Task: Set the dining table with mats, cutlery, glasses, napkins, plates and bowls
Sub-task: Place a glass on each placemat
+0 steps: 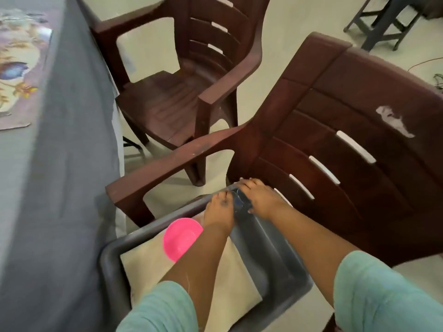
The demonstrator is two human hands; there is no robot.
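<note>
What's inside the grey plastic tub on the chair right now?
A pink plastic bowl and beige folded cloth lie in the grey plastic tub. Both hands grip something dark and unidentifiable at its far end; forearms cover the rest.

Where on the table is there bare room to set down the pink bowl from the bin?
Bare grey tablecloth lies between the floral mat and the table's near edge, and nearer the camera past the mat's corner. The bin end is crowded: both hands, left hand and right hand, meet there beside the pink bowl.
</note>
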